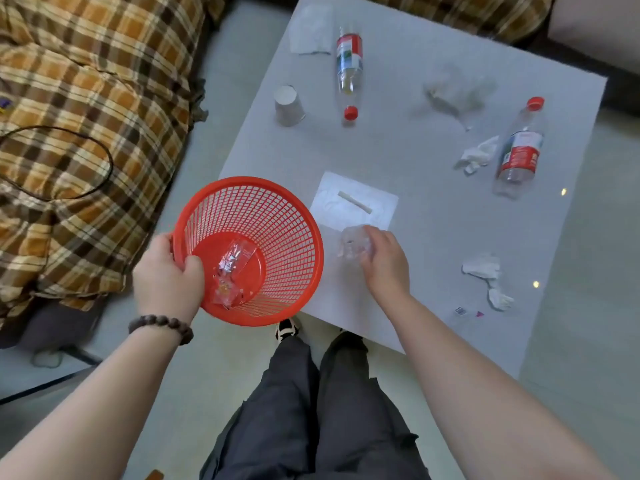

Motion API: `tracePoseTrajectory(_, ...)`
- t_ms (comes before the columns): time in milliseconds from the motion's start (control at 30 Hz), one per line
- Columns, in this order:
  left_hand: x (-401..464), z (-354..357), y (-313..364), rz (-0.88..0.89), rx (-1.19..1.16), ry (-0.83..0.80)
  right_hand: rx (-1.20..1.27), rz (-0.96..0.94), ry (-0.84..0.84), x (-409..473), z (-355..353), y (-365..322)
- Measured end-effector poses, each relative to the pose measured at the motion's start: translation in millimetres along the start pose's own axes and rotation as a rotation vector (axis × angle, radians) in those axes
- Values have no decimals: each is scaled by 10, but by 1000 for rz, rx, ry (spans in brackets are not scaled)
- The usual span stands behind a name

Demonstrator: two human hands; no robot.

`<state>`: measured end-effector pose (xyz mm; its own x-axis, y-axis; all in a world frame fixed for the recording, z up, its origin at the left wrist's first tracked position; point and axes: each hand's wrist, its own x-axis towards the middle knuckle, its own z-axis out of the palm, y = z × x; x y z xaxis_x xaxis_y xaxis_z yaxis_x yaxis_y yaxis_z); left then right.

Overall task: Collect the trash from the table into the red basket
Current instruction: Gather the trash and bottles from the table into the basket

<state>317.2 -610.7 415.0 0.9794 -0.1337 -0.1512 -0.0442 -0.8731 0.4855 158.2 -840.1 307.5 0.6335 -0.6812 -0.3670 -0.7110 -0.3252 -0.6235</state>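
My left hand (166, 275) grips the rim of the red basket (277, 223), held at the table's near left corner; a crumpled clear wrapper (232, 271) lies inside it. My right hand (382, 261) is closed on a clear plastic cup (351, 242) just right of the basket. On the grey table (433, 220) lie a white paper with a rolled stick (353, 202), two plastic bottles with red caps (349, 71) (519, 150), a paper cup (287, 105), a clear plastic bag (457, 91) and crumpled tissues (478, 155) (485, 268).
A plaid-covered sofa (86, 116) stands left of the table, and another runs along the far edge. My legs in dark trousers (311, 410) are below the table's near edge. A white sheet (311, 29) lies at the far left, a small label (460, 310) near the front.
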Motion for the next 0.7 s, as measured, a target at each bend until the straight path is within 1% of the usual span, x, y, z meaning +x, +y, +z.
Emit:
tracePoseTrajectory(100,-33,-46,119,38,-27,-23,79,-108,143,-118,-389,-358)
tracePoseTrajectory(200,-107,-62,251,98,-77,-60,110,-239,203,-261,-573,-730)
tracePoseTrajectory(267,-164,-58,332,157,-116,-97,103,-290,177,-343,-576,-936)
tracePoseTrajectory(333,-231,-46,410,198,-169,-140,84,-324,109,-411,-527,-1074)
tracePoseTrajectory(433,-344,-23,495,249,-224,-175,38,-340,16,-501,-442,-1134)
tracePoseTrajectory(600,-407,8,557,269,-229,-232,-65,-262,-66,-626,-384,-1012)
tracePoseTrajectory(700,-441,32,566,290,-209,-265,-80,-216,-71,-703,-415,-891)
